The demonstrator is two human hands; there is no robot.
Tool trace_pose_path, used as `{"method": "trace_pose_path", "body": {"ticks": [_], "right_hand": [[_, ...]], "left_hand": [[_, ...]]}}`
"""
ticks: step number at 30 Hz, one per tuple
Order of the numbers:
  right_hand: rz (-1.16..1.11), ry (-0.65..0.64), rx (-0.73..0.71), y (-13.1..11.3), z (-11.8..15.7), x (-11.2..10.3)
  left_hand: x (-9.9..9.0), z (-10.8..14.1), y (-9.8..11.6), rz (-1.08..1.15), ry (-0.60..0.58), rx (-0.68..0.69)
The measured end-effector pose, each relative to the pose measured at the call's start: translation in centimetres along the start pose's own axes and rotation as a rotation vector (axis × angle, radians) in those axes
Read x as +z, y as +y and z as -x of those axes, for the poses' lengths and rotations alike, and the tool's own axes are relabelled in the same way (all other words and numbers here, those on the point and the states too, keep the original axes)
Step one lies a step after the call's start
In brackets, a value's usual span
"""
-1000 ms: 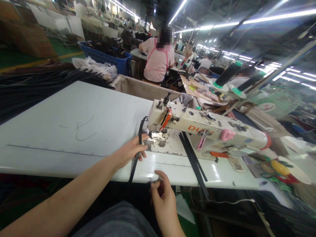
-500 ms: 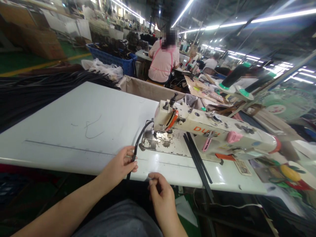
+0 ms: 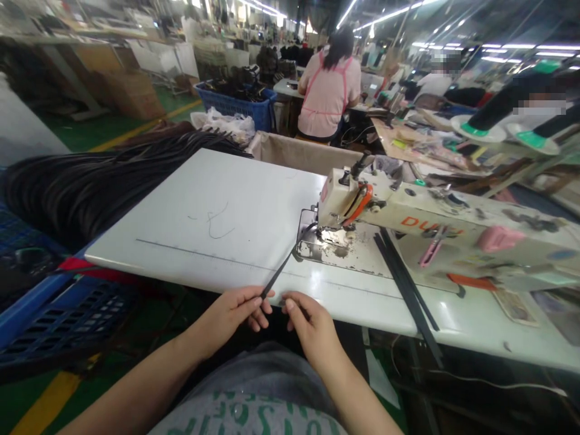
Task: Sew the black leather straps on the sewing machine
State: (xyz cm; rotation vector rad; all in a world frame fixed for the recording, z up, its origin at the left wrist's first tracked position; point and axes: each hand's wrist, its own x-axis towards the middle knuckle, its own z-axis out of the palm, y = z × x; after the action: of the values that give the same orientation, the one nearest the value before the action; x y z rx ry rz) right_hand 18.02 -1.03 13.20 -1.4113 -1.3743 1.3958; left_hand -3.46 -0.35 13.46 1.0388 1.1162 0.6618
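Note:
A narrow black strap [image 3: 281, 269] runs taut from under the presser foot of the sewing machine [image 3: 353, 202] to the table's front edge. My left hand [image 3: 247, 307] pinches its near end between thumb and fingers. Just to the right, my right hand [image 3: 310, 323] is closed, thumb against bent forefinger. A small dark bit shows at its fingertips, too small to name. The two hands are close together but apart, at the front edge of the white table [image 3: 181, 211].
Several black strips [image 3: 403, 281] lie under the machine arm and overhang the front edge. A large bundle of black straps [image 3: 113, 175] lies left of the table, above a blue crate [image 3: 67, 320]. Thread scraps lie on the tabletop. Ahead, a person [image 3: 329, 90] sits beside a blue basket [image 3: 235, 106].
The strap went from a curve to a straight, taut line. My left hand has drawn its end down toward me, nearer my right hand. The view has swung left.

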Motion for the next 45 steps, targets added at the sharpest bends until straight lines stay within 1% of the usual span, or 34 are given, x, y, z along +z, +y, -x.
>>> {"method": "trace_pose_path", "body": {"ticks": [1, 3, 5, 7, 9, 13, 17, 20, 21, 22, 24, 25, 26, 27, 29, 32, 35, 36, 38, 41, 45], "right_hand": [[-0.069, -0.023, 0.016, -0.5, -0.4, 0.3], [-0.21, -0.065, 0.069, -1.3, -1.2, 0.8], [-0.295, -0.084, 0.113, -1.9, -1.8, 1.2], [-0.324, -0.067, 0.126, -2.1, -2.3, 1.4], [-0.343, -0.034, 0.132, -2.1, -2.6, 1.3], [-0.336, 0.038, 0.125, -1.6, -3.0, 0.9], [-0.246, 0.093, 0.089, -1.3, -3.0, 0.4], [-0.135, 0.213, 0.005, -2.1, -2.1, 0.0], [-0.065, 0.227, -0.06, -2.6, -1.5, -0.1], [0.016, 0.207, -0.138, -3.2, -0.9, -0.2], [0.288, -0.004, -0.336, -4.3, 0.4, -0.4], [0.408, -0.099, -0.393, -4.7, 0.9, -0.5], [0.508, -0.157, -0.419, -4.8, 1.4, -0.8], [0.572, -0.171, -0.414, -4.7, 1.8, -1.1], [0.606, -0.116, -0.375, -3.8, 2.4, -2.3], [0.459, 0.012, -0.325, -1.8, 3.2, -5.2], [0.342, 0.141, -0.283, -0.2, 4.0, -8.3], [0.322, 0.157, -0.271, 0.1, 4.2, -9.0], [0.29, 0.152, -0.255, 0.6, 4.5, -10.0], [0.274, 0.136, -0.236, 0.9, 4.4, -10.5], [0.287, 0.151, -0.219, 1.0, 4.0, -10.6]], "left_hand": [[0.2, 0.1, 0.3, 0.043, -0.045, -0.003], [0.6, 0.3, 0.8, 0.085, -0.109, 0.039], [1.0, 0.2, 1.2, 0.073, -0.139, 0.107], [1.2, 0.1, 1.3, 0.037, -0.146, 0.149], [1.2, 0.2, 1.1, 0.018, -0.153, 0.124], [0.7, 0.6, -0.1, 0.016, -0.169, 0.001], [0.1, 0.9, -1.0, -0.049, -0.137, -0.033], [0.0, 0.9, -0.9, -0.143, -0.091, -0.032], [0.0, 0.9, -0.6, -0.189, -0.086, -0.014], [0.0, 0.9, -0.2, -0.243, -0.086, 0.023], [0.2, 0.9, 0.8, -0.361, -0.109, 0.131], [0.2, 0.8, 1.5, -0.413, -0.125, 0.187], [0.2, 0.8, 2.1, -0.455, -0.151, 0.223], [0.0, 0.7, 2.7, -0.489, -0.172, 0.242], [-0.6, 0.4, 3.7, -0.531, -0.187, 0.235], [-2.8, -0.2, 4.6, -0.572, -0.166, 0.207], [-5.4, -0.9, 5.3, -0.638, -0.084, 0.237], [-6.1, -1.1, 5.5, -0.659, -0.062, 0.24], [-7.0, -1.5, 6.0, -0.692, -0.071, 0.228], [-7.2, -1.8, 6.2, -0.723, -0.07, 0.228], [-6.7, -1.9, 5.7, -0.714, -0.048, 0.234]]}}
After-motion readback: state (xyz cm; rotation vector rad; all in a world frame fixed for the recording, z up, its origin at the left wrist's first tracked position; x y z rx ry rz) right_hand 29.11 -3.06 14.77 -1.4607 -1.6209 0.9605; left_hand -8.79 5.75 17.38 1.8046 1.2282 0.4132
